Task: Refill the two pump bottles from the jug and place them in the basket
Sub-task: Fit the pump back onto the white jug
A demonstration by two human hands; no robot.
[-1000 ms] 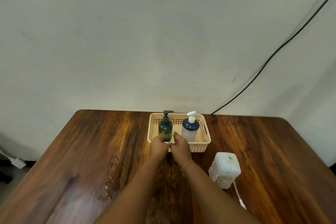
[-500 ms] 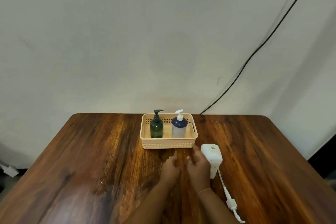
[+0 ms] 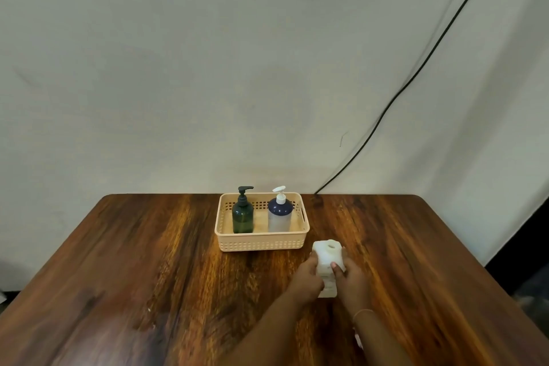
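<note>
A beige perforated basket (image 3: 261, 244) stands at the far middle of the wooden table. Inside it a dark green pump bottle (image 3: 243, 215) stands upright on the left and a bottle with a navy shoulder and white pump (image 3: 279, 214) on the right. Just right of the basket's front corner stands the white jug (image 3: 326, 258) with an open round mouth on top. My left hand (image 3: 306, 281) grips its left side and my right hand (image 3: 350, 281) grips its right side.
A black cable (image 3: 416, 74) runs down the wall to the table's back edge right of the basket. A small white piece (image 3: 359, 340) lies on the table behind my right forearm, mostly hidden. The table's right edge (image 3: 487, 285) is close.
My hands have left the basket, drawn back toward me and moved right, then closed on the jug from both sides. The view has tilted up.
</note>
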